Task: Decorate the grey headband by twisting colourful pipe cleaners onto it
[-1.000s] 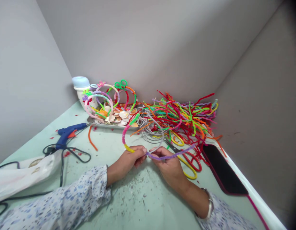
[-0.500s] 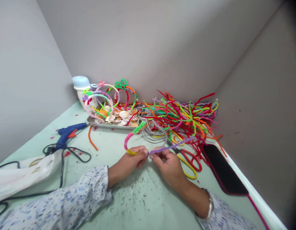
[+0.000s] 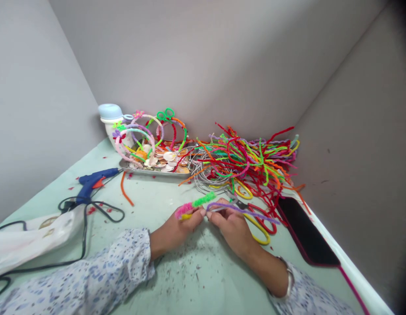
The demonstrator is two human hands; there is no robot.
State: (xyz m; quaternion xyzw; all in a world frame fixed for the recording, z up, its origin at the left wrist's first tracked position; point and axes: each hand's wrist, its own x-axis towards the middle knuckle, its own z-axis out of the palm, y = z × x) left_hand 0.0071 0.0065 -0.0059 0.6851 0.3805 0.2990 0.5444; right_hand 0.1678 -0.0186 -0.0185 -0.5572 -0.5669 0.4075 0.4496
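Pink and green pipe cleaner band (image 3: 194, 205) sits just above the desk (image 3: 203, 280), pinched narrow in the fingers (image 3: 202, 212) of the left hand (image 3: 176, 229) and right hand (image 3: 231, 229) (short, close pinches keep the wrap neat), right by the scissors (image 3: 260, 225). No brand or writing I can read anywhere.

My left hand (image 3: 178, 227) and right hand (image 3: 231, 225) cover much of the fuzzy pipe-cleaner band (image 3: 198, 202), so I can't see how it runs through my fingers. The pipe-cleaner heap (image 3: 252, 164) hides part of the scissors (image 3: 262, 223), the looped bands (image 3: 146, 120) screen much of the shell tray (image 3: 153, 170), and my sleeves (image 3: 91, 271) run off the bottom edge.
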